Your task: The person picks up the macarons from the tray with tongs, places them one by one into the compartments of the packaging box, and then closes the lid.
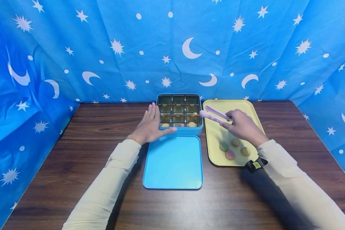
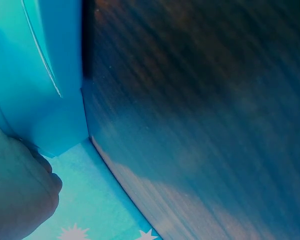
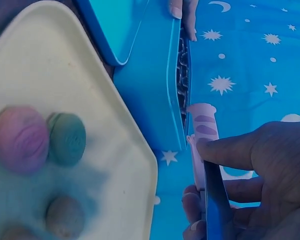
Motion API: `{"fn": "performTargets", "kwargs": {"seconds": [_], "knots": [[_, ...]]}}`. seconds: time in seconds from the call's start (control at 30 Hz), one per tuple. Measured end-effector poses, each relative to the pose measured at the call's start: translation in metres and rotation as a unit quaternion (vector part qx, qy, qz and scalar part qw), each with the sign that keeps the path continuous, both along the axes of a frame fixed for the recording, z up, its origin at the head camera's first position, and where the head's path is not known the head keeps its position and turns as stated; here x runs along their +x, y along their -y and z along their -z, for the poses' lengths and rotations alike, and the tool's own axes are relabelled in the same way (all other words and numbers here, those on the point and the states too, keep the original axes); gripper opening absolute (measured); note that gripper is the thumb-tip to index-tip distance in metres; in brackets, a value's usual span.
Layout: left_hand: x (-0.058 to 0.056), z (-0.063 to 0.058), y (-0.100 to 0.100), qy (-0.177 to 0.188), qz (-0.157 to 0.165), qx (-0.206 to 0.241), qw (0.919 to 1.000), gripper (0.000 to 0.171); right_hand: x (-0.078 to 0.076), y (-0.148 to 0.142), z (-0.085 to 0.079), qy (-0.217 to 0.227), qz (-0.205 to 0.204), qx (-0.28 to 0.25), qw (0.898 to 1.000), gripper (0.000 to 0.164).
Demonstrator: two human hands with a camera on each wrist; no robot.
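My left hand [image 1: 150, 124] rests with straight fingers against the left side of the blue tin [image 1: 184, 131], thumb along its front rim; its fingertips [image 3: 176, 11] also show in the right wrist view. My right hand [image 1: 242, 126] grips pink-purple-tipped tongs [image 1: 215, 115], their arms apart beside the tin's right rim. I see nothing between the tips. Inside the tin is a divided insert, with round pastries in the front row, such as a yellow one [image 1: 191, 124], and another yellowish one [image 1: 195, 114] behind at right. Several pastries, including a pink one [image 3: 21, 140] and a green one [image 3: 68, 139], lie on the cream tray [image 1: 214, 156].
A light-blue lid [image 1: 173, 163] lies on the wooden table [image 1: 103, 127] directly in front of the tin. The tray stands close to the tin's right side. A blue star-and-moon cloth [image 1: 149, 64] hangs behind and at both sides.
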State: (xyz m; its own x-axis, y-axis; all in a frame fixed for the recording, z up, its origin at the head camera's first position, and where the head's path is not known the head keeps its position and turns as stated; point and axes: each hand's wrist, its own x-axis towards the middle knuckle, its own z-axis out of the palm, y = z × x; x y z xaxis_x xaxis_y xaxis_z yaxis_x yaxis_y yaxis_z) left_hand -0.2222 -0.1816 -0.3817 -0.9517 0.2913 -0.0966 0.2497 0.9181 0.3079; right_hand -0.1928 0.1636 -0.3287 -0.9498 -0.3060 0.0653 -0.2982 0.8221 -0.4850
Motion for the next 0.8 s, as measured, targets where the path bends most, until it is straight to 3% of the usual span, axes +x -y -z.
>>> {"fn": "performTargets", "kwargs": {"seconds": [0.4, 0.8], "knots": [[-0.001, 0.001, 0.0, 0.0, -0.001, 0.003, 1.0, 0.124, 0.026, -0.038, 0.002, 0.013, 0.001, 0.013, 1.0, 0.036], [-0.003, 0.003, 0.001, -0.001, 0.003, 0.009, 1.0, 0.124, 0.051, -0.055, 0.009, 0.044, -0.005, 0.034, 0.998, 0.034]]}}
